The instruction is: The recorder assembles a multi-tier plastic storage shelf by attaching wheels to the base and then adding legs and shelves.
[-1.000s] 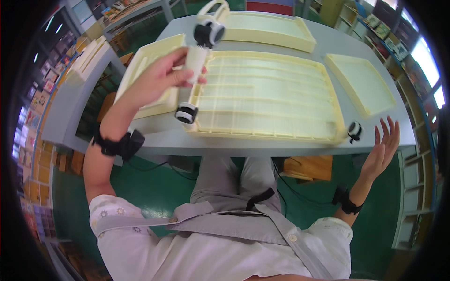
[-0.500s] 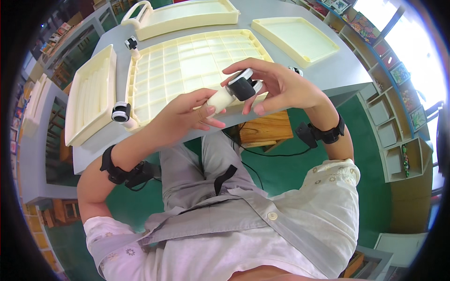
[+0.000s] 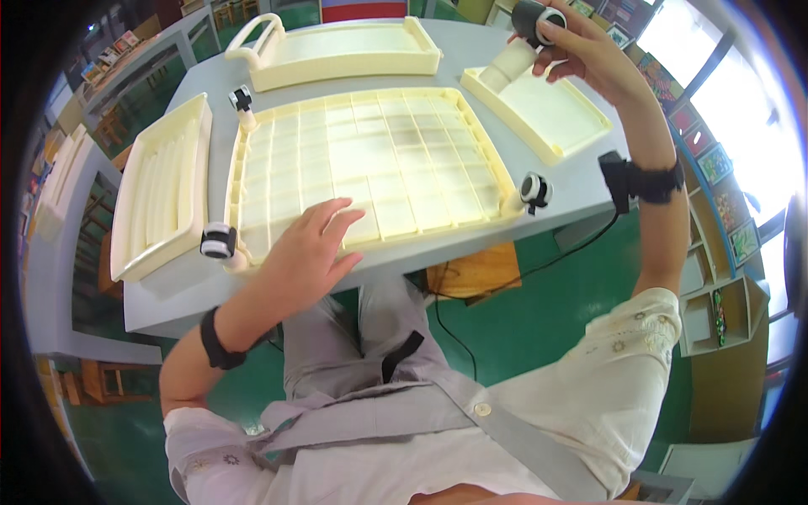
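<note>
Caster leg (image 3: 507, 67), pale tube with black-and-white wheel; now in the right grip (image 3: 599, 61) alone.
Moved from between the two hands to above the shallow tray (image 3: 551, 105), far right; right grip pinches the wheel end, tube slanting down-left. Left grip (image 3: 307, 252), freed, is spread over the near edge of the ribbed panel (image 3: 370, 160), whose far-right corner shows no wheel.

- glossy green floor (image 3: 581, 282);
- gray surface (image 3: 591, 172), a wooden stool (image 3: 473, 271) beneath its front edge;
- second gray table (image 3: 61, 273) at left;
- bright windows (image 3: 741, 109) at right, colourful pictures (image 3: 713, 160) and white open shelves (image 3: 745, 307) below
</note>
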`<state>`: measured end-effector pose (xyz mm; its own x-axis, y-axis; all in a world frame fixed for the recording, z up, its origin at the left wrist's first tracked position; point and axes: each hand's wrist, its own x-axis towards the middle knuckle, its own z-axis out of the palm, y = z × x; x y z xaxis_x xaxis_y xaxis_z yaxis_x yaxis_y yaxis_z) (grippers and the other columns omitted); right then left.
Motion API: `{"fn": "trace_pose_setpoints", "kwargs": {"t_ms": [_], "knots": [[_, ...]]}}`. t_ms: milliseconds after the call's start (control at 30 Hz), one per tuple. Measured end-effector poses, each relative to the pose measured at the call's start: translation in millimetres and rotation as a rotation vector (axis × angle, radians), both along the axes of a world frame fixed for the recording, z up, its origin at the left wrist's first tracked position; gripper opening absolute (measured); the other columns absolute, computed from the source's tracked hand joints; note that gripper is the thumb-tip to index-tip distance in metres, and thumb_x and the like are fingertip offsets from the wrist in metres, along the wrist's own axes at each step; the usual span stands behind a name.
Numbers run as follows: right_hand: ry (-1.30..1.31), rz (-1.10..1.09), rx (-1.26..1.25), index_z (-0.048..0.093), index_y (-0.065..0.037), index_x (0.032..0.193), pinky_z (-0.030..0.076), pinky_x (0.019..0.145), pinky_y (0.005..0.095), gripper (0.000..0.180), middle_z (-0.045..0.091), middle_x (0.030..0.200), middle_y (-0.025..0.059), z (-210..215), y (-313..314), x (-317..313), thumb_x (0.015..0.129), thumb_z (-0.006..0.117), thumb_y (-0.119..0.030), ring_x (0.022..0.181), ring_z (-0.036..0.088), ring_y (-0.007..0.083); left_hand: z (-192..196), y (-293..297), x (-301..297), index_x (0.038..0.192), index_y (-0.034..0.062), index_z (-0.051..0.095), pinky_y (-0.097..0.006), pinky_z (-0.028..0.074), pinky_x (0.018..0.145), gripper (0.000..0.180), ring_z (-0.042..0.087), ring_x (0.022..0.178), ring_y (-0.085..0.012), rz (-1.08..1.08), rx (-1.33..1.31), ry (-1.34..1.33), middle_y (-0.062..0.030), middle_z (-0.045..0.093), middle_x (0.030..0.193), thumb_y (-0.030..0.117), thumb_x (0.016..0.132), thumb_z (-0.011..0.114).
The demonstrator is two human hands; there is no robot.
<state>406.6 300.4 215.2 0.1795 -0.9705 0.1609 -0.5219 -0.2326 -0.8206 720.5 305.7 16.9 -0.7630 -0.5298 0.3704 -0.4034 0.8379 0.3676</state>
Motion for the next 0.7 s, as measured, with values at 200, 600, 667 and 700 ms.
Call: {"fn": "trace_pose_setpoints", "kwargs": {"t_ms": [200, 600, 667, 700], "knots": [[0.201, -0.174, 0.069, 0.046, -0.012, 0.108, 0.050, 0.051, 0.0217, 0.039, 0.058, 0.082, 0.0052, -41.4, -133.4, -65.3, 0.079, 0.061, -0.032, 0.056, 0.059, 0.0110, -45.2, -11.4, 8.9, 0.119, 0.0107, 0.043, -0.051, 0.031, 0.092, 0.050, 0.034, 0.118, -0.0331, 0.290, -0.184, -0.224, -0.0130, 0.037, 0.127, 0.026, 0.075, 0.059], [0.437, -0.031, -0.192, 0.046, -0.011, 0.105, 0.047, 0.057, 0.0228, 0.035, 0.057, 0.079, 0.0090, -150.0, -225.3, -96.9, 0.075, 0.064, -0.018, 0.069, 0.058, 0.0139, -36.5, -13.4, 0.9, 0.112, 0.0164, 0.050, -0.038, 0.040, 0.089, 0.056, 0.043, 0.112, -0.0303, 0.294, -0.135, -0.192, -0.0096, 0.043, 0.122, 0.025, 0.060, 0.069], [0.540, 0.014, -0.373, 0.047, -0.011, 0.103, 0.047, 0.063, 0.0227, 0.035, 0.057, 0.080, 0.0096, -158.1, -229.7, -102.9, 0.074, 0.065, -0.017, 0.075, 0.058, 0.0143, -34.3, -12.3, -1.1, 0.111, 0.0170, 0.051, -0.038, 0.041, 0.088, 0.057, 0.043, 0.112, -0.0302, 0.323, -0.129, -0.196, -0.0095, 0.043, 0.122, 0.024, 0.058, 0.069], [0.512, -0.024, -0.338, 0.046, -0.009, 0.102, 0.046, 0.068, 0.0229, 0.035, 0.058, 0.082, 0.0100, -157.5, -229.8, -97.9, 0.074, 0.065, -0.014, 0.080, 0.057, 0.0142, -33.8, -13.1, -2.0, 0.111, 0.0170, 0.051, -0.038, 0.041, 0.088, 0.057, 0.043, 0.112, -0.0302, 0.320, -0.119, -0.199, -0.0095, 0.043, 0.122, 0.024, 0.058, 0.069]]}}
